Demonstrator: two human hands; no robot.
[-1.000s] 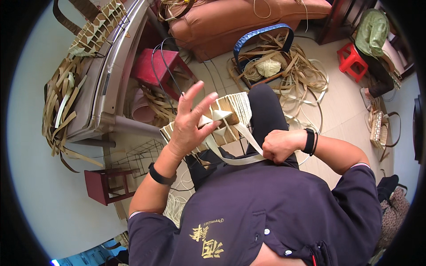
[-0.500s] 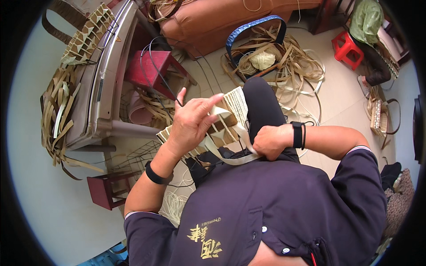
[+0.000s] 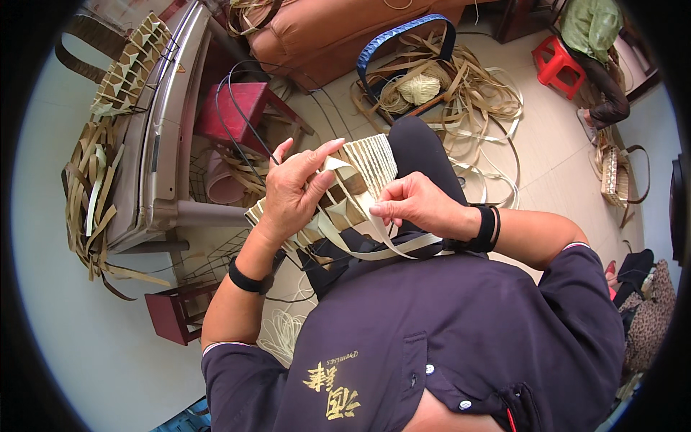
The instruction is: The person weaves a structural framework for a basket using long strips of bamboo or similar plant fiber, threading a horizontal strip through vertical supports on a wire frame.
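A partly woven basket (image 3: 368, 164) of cream cord and flat tan and cream strips lies tilted across my lap. My left hand (image 3: 294, 193) grips it from the left, thumb bent over its weave and index finger stretched along the top. Several of that hand's fingers are partly hidden. My right hand (image 3: 421, 207) is closed in a pinch at the basket's right side, with thumb and index on a flat cream strip (image 3: 385, 234). The loose part of the strip curves down in front of my shirt.
A blue-handled basket (image 3: 367, 61) with a cord ball (image 3: 419, 88) and tangled strips (image 3: 489, 101) stands ahead. At left are a red stool (image 3: 234, 111) and a table (image 3: 155, 173) with strips hanging over its side. Another person (image 3: 594, 36) sits far right by a red plastic stool (image 3: 558, 68).
My right hand has risen leftward from beside my lap to the basket, and its fingers now pinch the strip. My left hand and the basket have shifted slightly left.
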